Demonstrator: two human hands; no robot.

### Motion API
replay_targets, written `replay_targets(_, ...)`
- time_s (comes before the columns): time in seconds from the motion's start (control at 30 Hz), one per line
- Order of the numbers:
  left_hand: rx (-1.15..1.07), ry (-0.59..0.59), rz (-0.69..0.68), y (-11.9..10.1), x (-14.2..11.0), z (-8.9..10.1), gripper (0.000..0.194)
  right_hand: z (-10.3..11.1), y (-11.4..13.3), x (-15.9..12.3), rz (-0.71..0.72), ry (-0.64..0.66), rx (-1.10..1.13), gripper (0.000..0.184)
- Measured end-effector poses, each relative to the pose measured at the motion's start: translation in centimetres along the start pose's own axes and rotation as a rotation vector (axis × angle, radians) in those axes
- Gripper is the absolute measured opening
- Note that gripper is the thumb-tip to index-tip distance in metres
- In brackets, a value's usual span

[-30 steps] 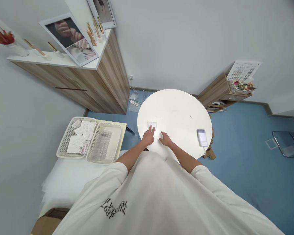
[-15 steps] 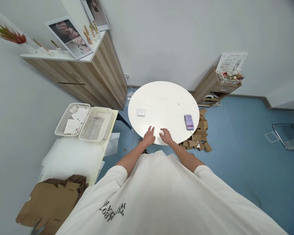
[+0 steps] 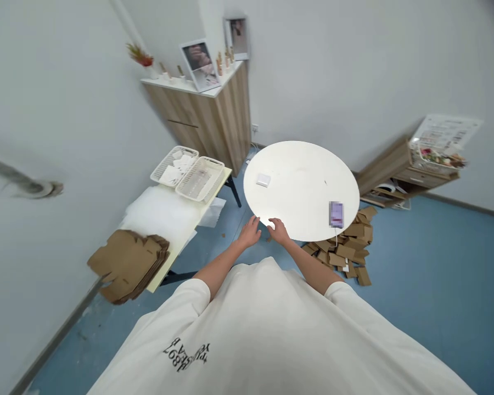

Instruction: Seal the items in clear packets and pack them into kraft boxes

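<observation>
My left hand [image 3: 250, 232] is held at the near edge of a round white table [image 3: 300, 164], its fingers apart and nothing in them. Close beside it, my right hand [image 3: 278, 230] is at the same edge, fingers loosely bent and apart, also without anything. A small flat white packet [image 3: 263, 180] lies on the left part of the tabletop, beyond my left hand and apart from it. Toward the right edge rests a phone [image 3: 336, 214] with a blurred-out screen and a white cable.
On the left, a side table [image 3: 181, 237] bears two white baskets [image 3: 221, 171], white foam sheets [image 3: 158, 209] and stacked flat cardboard boxes [image 3: 127, 260]. Folded cardboard boxes [image 3: 348, 251] are heaped on the floor at right. A wooden cabinet [image 3: 230, 120] and a shelf unit [image 3: 389, 170] stand behind.
My left hand has left the white packet, which stays on the table. Both hands have drawn back to the table's near edge. My view has stepped back and turned left.
</observation>
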State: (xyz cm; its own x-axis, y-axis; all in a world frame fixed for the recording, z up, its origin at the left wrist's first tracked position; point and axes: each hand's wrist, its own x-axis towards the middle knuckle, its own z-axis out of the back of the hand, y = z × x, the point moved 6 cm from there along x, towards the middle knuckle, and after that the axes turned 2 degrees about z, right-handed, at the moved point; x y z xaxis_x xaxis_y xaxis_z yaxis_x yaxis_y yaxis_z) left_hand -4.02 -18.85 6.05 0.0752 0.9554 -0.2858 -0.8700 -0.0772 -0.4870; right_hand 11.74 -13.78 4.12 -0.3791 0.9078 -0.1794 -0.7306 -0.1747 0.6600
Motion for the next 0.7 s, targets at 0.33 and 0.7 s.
replay_targets(0.33,-0.130,-0.251,0.320,13.4,-14.1,5.0,0.064,-12.2,15.4,2.0,0.350,0.264,-0.029,0.042)
replay_targets(0.7,-0.188,-0.579,0.467,29.2,-30.7,7.3,0.046,-28.1,31.0,-3.3,0.591,0.456,-0.077,0.040)
